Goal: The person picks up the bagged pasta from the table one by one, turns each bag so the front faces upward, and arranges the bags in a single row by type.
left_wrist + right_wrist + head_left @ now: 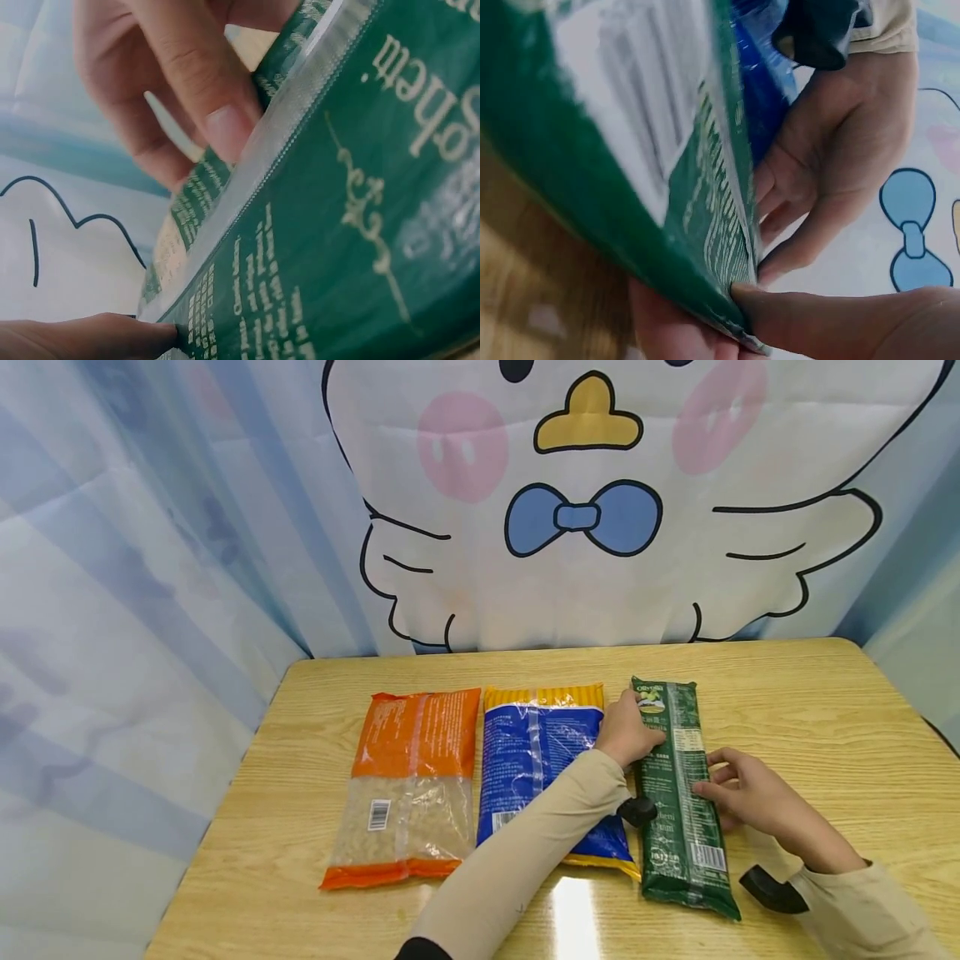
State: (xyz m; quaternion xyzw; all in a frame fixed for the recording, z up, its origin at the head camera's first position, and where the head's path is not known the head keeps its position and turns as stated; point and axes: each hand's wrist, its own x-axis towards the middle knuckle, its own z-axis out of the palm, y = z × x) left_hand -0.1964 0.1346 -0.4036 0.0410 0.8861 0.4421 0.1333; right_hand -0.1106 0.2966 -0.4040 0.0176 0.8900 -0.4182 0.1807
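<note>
Both hands [628,731] hold the green spaghetti packet [684,802] (contents unseen).

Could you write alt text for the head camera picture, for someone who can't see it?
Both hands, left hand and right hand, hold a long green plastic pasta packet lying on a light wooden table. Beside it lie a blue-and-yellow bag and an orange bag.

This looks like a staged recording corner rather than a lived-in room. A small light wooden table [810,710] fills the lower half of the head view, and a printed cloth backdrop [187,568] showing a cartoon bird [600,485] with a blue bow tie hangs close behind it. Three packets of dry food lie in a neat row at the centre of the table.
</note>
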